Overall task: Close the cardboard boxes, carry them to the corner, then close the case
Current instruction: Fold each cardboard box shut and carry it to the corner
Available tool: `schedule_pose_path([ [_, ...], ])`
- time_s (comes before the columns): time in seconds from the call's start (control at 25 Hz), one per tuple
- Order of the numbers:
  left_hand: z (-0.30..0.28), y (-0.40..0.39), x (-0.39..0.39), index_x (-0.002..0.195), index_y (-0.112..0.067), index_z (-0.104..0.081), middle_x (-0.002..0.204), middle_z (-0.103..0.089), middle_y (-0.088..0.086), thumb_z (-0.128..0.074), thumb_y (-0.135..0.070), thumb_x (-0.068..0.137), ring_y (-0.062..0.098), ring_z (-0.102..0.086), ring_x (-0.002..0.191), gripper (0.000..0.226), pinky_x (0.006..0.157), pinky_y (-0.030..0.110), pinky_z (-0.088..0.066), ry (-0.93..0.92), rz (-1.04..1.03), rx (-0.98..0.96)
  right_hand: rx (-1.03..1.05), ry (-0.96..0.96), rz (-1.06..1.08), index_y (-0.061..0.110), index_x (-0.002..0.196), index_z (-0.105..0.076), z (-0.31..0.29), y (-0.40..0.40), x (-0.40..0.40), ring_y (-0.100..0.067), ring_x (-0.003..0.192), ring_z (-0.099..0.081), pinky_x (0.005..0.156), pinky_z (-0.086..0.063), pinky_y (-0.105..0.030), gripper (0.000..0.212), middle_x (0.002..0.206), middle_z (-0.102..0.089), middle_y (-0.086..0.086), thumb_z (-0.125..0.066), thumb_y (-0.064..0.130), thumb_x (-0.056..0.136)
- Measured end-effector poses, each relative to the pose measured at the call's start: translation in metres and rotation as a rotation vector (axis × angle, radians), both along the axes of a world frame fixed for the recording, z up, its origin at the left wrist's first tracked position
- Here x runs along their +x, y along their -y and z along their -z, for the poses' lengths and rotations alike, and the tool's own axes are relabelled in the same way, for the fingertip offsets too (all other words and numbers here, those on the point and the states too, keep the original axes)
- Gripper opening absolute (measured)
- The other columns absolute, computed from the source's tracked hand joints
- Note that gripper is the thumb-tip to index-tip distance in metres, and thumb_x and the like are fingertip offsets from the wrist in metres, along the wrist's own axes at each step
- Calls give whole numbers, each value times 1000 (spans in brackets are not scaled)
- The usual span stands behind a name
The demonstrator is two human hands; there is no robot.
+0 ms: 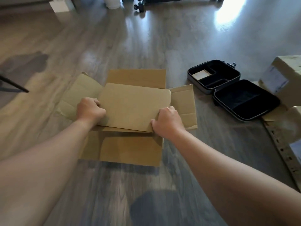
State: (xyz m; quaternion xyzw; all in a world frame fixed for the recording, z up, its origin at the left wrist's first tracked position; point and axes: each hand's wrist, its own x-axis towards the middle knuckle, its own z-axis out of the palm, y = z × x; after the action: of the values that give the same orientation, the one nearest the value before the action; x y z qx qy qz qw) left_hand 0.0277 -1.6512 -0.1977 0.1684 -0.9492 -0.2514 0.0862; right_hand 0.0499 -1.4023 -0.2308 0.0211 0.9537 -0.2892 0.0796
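Observation:
A brown cardboard box (123,149) sits on the wooden floor in front of me. Its near flap (133,108) is folded over the opening; the far flap stands up, and the left and right flaps lie spread outward. My left hand (90,109) grips the near flap's left edge with curled fingers. At the flap's right edge, my right hand (167,121) holds on the same way. A black hard case (232,88) lies open on the floor to the right, with a pale card in one compartment.
More pale cardboard boxes (280,74) stand at the right edge, with a flat perforated cardboard strip (280,149) on the floor beside them. A dark thin leg (14,86) pokes in at the left. Wheeled furniture (140,5) and a white container stand at the far end.

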Motion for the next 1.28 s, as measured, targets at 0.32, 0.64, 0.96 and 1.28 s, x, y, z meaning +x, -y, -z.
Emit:
schedule_pose_path([
  [0.32, 31, 39, -15, 72, -3, -65, 79, -59, -1, -49, -5, 64, 24, -52, 78, 18, 69, 14, -41, 61, 40, 206, 50, 41, -40, 8, 128, -48, 25, 30, -19, -41, 135, -42, 105, -45, -47, 42, 156, -20, -26, -58, 36, 99],
  [0.64, 50, 43, -34, 82, 3, -69, 79, -62, 12, -60, 1, 71, 31, -54, 76, 14, 68, 32, -49, 103, 97, 55, 335, 97, -187, 17, 141, -47, 34, 22, -27, -32, 154, -4, 120, -9, -58, 63, 164, -15, -19, -49, 60, 94],
  [0.96, 60, 13, -24, 92, -5, -70, 86, -66, 9, -64, -8, 78, 25, -55, 74, 16, 62, 28, -43, 228, 80, -196, 399, 97, -163, 23, 127, -64, 48, 5, -17, -34, 154, 2, 120, -12, -58, 48, 168, -7, -11, -42, 53, 97],
  [1.28, 70, -38, -12, 99, -3, -70, 96, -70, 11, -60, -10, 84, 29, -66, 88, 20, 67, 31, -53, 196, 240, -229, 432, 108, -75, 29, 106, -72, 46, -69, -5, -28, 155, -1, 120, -13, -56, 40, 168, -12, 2, -45, 56, 92],
])
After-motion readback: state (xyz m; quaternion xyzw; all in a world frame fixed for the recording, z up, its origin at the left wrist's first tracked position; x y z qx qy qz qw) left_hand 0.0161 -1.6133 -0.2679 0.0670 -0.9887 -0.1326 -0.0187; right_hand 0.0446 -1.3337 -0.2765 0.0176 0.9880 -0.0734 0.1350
